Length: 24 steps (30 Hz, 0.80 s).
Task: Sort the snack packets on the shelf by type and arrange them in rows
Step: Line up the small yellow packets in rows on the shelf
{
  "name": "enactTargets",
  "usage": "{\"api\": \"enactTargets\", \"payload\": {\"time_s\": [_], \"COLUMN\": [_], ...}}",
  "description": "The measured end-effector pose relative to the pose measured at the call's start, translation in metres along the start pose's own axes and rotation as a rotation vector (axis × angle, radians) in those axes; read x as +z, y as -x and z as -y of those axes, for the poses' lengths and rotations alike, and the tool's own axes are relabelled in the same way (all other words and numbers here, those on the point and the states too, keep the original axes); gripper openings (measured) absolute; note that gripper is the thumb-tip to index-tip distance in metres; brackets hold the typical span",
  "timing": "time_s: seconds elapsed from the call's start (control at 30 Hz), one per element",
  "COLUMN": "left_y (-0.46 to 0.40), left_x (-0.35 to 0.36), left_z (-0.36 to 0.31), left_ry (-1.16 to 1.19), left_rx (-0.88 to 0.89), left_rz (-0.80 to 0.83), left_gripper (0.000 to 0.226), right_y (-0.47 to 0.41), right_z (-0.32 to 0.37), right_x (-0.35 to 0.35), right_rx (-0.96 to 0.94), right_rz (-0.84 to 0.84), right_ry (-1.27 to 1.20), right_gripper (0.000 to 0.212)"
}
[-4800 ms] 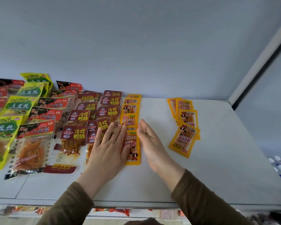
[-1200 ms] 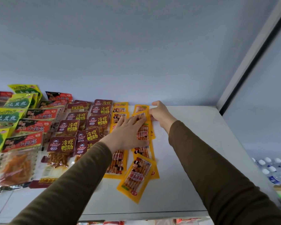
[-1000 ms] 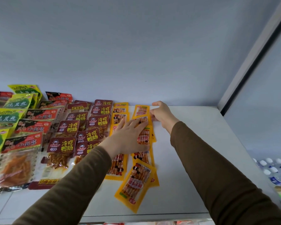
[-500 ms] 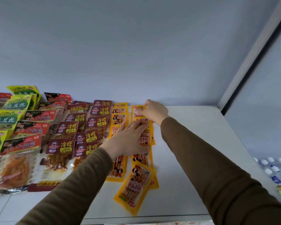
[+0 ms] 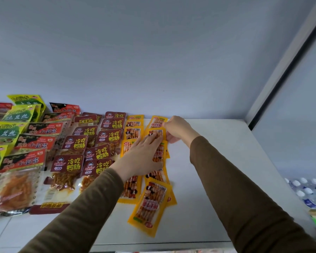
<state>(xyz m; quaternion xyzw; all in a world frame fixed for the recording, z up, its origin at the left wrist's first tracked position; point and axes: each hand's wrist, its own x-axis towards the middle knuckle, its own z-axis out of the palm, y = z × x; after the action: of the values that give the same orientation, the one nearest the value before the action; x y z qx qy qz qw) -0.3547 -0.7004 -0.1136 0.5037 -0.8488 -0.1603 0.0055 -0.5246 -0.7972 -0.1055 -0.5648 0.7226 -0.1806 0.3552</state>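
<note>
White shelf [image 5: 217,161], sorted rows left. Two yellow packet rows [image 5: 133,132] mid-shelf, front one [image 5: 150,203] skewed. Left hand [image 5: 142,156] flat, fingers straight, pressing. Right hand [image 5: 177,128] pinching rear packet [image 5: 158,122]. Probably light, floppy, slick film; best gripped by sealed edges.

- Packets lie in rows on the shelf [image 5: 217,161], running front to back, filling its left half.
- The left hand [image 5: 140,157] lies flat on the two rightmost rows.
- The right hand [image 5: 177,128] is at the back of the rightmost row [image 5: 156,128].
- Front packet [image 5: 150,205] lies tilted, overlapping that row.
- Bottles [image 5: 308,190] lie right of and below the shelf.
</note>
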Motion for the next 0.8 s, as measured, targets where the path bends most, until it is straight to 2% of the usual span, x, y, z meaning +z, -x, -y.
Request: {"api": "enactTargets", "payload": {"time_s": [0.17, 0.4, 0.5, 0.67, 0.8], "left_y": [0.002, 0.008, 0.011, 0.013, 0.014], "left_x": [-0.001, 0.004, 0.006, 0.008, 0.009], "left_z": [-0.006, -0.009, -0.007, -0.007, -0.008], "left_ry": [0.000, -0.002, -0.005, 0.013, -0.010], "left_rx": [0.030, 0.029, 0.021, 0.019, 0.013], "left_rz": [-0.011, -0.068, -0.095, -0.107, -0.134], "left_gripper": [0.094, 0.092, 0.092, 0.091, 0.088], "right_y": [0.009, 0.014, 0.017, 0.028, 0.030], "right_z": [-0.004, -0.004, -0.003, 0.000, -0.001], "right_x": [0.009, 0.011, 0.011, 0.009, 0.010], "right_rx": [0.023, -0.032, -0.048, 0.007, 0.029], "right_rz": [0.026, 0.002, 0.045, 0.225, 0.208], "right_ry": [-0.181, -0.156, -0.273, -0.460, -0.594], "right_gripper": [0.037, 0.047, 0.045, 0.041, 0.028]}}
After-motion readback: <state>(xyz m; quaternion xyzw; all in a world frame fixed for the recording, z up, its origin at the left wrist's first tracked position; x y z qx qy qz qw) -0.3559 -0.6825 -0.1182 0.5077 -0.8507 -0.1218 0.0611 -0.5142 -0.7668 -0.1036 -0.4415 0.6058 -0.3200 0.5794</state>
